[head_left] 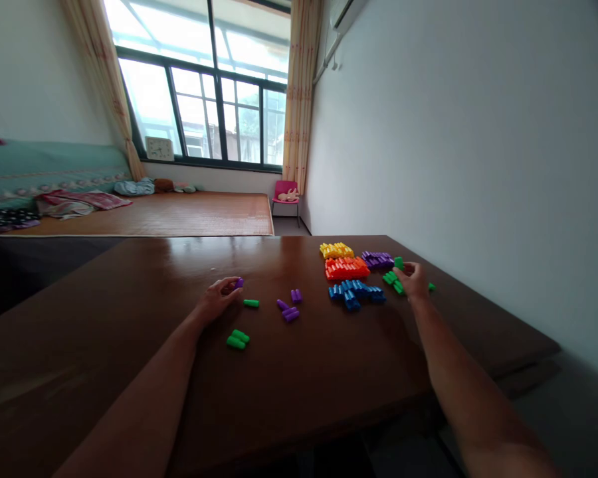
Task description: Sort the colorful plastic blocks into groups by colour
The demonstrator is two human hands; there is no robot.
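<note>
My left hand (219,297) is closed on a small purple plastic piece (239,283) at the left middle of the table. Close by lie a single green piece (251,303) and a green cluster (238,339). Several loose purple pieces (290,313) rest near the centre. On the right, my right hand (413,279) pinches a green piece (398,263) above a small green group (393,281). Beside it are piles sorted by colour: purple (377,259), yellow (336,250), red-orange (346,269) and blue (353,293).
The dark brown table (329,372) has its right edge close to the white wall (453,133). Another green piece (431,287) lies beyond my right wrist. Behind the table stand a bed (204,212) with folded cloths and a pink chair (285,188).
</note>
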